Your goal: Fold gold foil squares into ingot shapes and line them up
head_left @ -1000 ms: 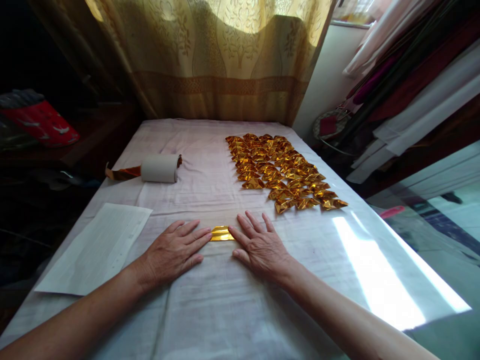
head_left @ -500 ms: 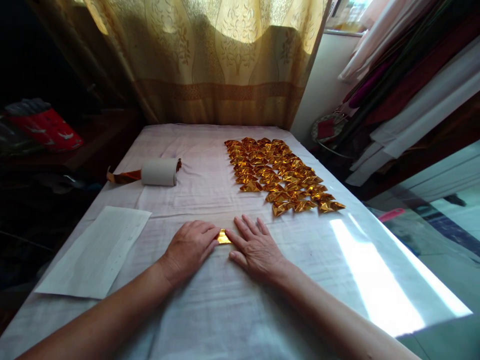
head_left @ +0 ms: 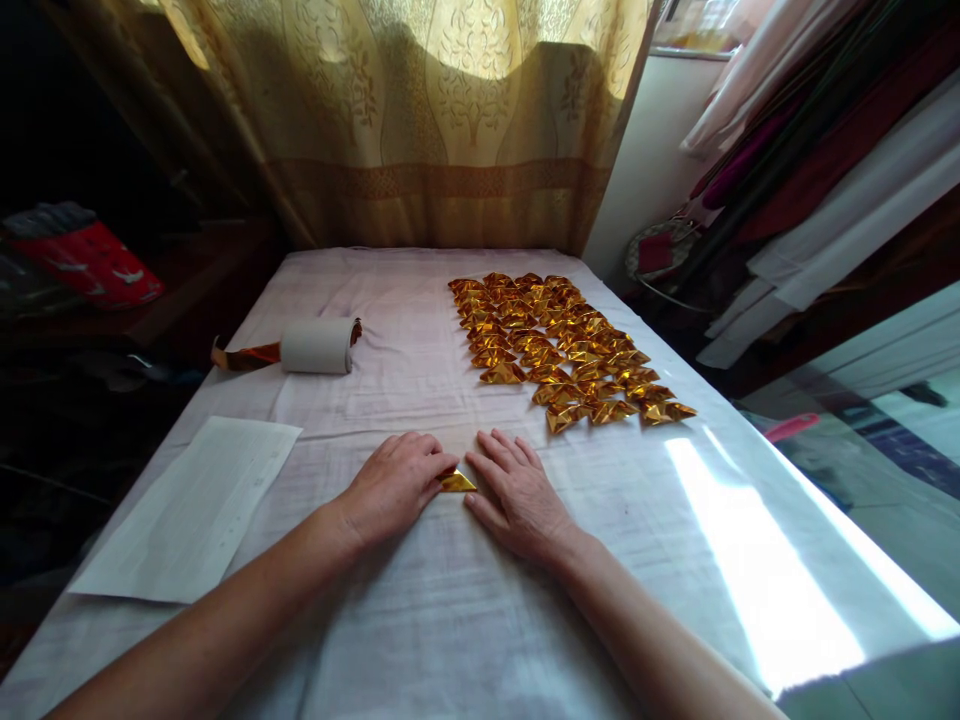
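Big white table (head_left: pixel 397 650) from middle to bottom. Gold curtain (head_left: pixel 450 120) across the top. Right of the middle, rows of gold shapes (head_left: pixel 581 352). Lower left, flat white paper (head_left: pixel 199 510). Middle left, roll (head_left: pixel 317 346) on its side, shiny strip (head_left: pixel 251 356) poking out. At the middle, right hand (head_left: pixel 519 490) flat and loose; left hand (head_left: pixel 397 480) bent, pinching the left end of the little gold piece (head_left: pixel 459 483). Piece between the hands, pointy end right; cannot tell if touching the right hand.

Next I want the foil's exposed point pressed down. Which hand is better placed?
Right, I'd judge: the right hand lies flat with its thumb next to the exposed point of the gold foil piece, while the left hand curls over the opposite end and seems occupied there.
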### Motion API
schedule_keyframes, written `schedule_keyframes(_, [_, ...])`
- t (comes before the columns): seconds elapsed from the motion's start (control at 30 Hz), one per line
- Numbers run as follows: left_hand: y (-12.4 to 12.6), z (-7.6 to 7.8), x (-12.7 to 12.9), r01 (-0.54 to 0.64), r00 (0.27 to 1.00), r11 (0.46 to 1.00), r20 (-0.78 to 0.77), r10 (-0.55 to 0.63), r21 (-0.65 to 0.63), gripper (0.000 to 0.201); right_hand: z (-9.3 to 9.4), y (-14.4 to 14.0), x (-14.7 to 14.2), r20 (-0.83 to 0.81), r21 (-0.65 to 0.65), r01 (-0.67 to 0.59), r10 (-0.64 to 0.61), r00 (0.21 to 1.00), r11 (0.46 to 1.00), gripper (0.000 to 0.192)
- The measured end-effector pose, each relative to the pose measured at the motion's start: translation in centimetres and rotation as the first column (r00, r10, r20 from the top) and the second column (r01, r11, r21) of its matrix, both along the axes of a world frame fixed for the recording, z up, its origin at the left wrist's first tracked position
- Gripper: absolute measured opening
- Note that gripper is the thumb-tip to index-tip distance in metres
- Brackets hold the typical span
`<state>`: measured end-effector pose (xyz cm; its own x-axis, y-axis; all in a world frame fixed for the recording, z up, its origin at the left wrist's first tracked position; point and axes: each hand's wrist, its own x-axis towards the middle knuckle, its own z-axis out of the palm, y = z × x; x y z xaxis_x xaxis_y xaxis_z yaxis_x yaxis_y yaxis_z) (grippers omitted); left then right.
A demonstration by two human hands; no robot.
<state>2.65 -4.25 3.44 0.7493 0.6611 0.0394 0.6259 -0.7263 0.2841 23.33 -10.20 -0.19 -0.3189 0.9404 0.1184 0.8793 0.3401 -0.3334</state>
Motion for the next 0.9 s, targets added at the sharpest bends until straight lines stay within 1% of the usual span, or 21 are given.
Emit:
schedule_keyframes(0.1, [0.4,0.4,0.1,-0.011,0.999,1.0,-0.051,0.011,-0.015,0.009,0.0,-0.1,0.0,-0.021,-0.018,-0.006,0.006,1.0,1.0,0.048])
schedule_keyframes(0.2, [0.3,0.6,0.2,-0.029,0.997,0.999,-0.078,0.028,-0.015,0.006,-0.2,0.1,0.2,-0.057,-0.013,-0.016,0.016,0.998,1.0,0.05])
schedule_keyframes(0.3, [-0.3,0.7,0.3,-0.017,0.998,0.999,-0.064,0.02,0.046,0.007,-0.6,0.4,0.4,-0.105,0.041,-0.058,0.062,0.993,0.997,0.055])
schedule_keyframes(0.4, [-0.8,0.7,0.0,0.02,0.998,0.988,-0.057,-0.011,0.151,0.009,-0.7,0.7,0.6,-0.122,0.138,-0.124,0.142,0.982,0.983,0.051])
schedule_keyframes(0.5, [-0.9,0.8,-0.4,0.072,0.997,0.972,-0.042,-0.064,0.225,0.011,-0.3,0.9,0.6,-0.092,0.276,-0.15,0.181,0.979,0.949,0.044])
schedule_keyframes(0.63, [-0.5,1.2,-0.8,0.096,0.994,0.942,0.019,-0.108,0.321,0.017,0.6,1.0,0.7,-0.009,0.431,-0.212,0.239,0.971,0.877,0.034])
schedule_keyframes(0.7, [-0.3,1.4,-1.0,0.098,0.989,0.921,0.062,-0.131,0.378,0.021,1.0,1.1,0.7,0.044,0.472,-0.243,0.252,0.967,0.847,0.033])
schedule_keyframes(0.77, [-0.2,1.4,-1.2,0.102,0.986,0.903,0.079,-0.148,0.417,0.023,1.3,1.1,0.6,0.087,0.497,-0.249,0.238,0.967,0.831,0.034])
schedule_keyframes(0.83, [0.0,1.1,-1.4,0.106,0.985,0.893,0.079,-0.155,0.437,0.024,1.5,1.1,0.4,0.117,0.522,-0.259,0.233,0.965,0.813,0.036])
schedule_keyframes(0.9, [0.2,0.6,-1.8,0.114,0.982,0.889,0.087,-0.169,0.445,0.022,1.5,1.2,0.1,0.145,0.55,-0.296,0.261,0.955,0.781,0.033])
